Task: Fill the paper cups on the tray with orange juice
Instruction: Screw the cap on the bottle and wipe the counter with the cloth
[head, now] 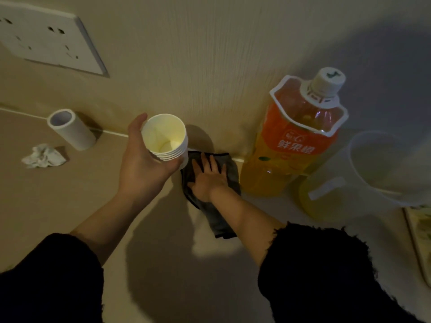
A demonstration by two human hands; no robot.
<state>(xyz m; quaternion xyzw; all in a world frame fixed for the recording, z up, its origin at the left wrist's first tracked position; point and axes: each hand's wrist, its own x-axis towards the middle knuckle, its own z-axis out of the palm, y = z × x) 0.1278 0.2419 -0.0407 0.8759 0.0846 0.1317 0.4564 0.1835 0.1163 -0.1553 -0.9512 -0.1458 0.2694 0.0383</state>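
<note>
**A:** Far left, up on the beige wall, there's a white plastic wall socket plate (46,38). Below it on the beige tabletop (70,206) is a short white plastic tube (72,129), open end up, with a crumpled white tissue (43,157) just near of it.

**B:** Moving right, here's the left grip (142,169). What's it doing?

**A:** It's curled round a stack of white paper cups (165,138), held up off the tabletop with the mouth facing the camera. The top cup looks dry inside.

**B:** And just right of that, lower down?

**A:** That's the right grip (207,180). Fingers straight and spread, palm pressed flat on a dark grey cloth (231,169) lying on the tabletop by the wall. It's pressing, not clutching.

**B:** What's further right?

**A:** A tall clear plastic bottle of orange juice (296,141), with an orange label and its white cap on, standing upright by the wall just right of the cloth. Close beside it is a clear plastic jug (363,173) with a shallow layer of yellow liquid. I can't tell whether the two are touching.

**B:** Any tray?

**A:** There's a pale rounded rim (417,241) at the right edge, but I can't tell what it is.
</note>
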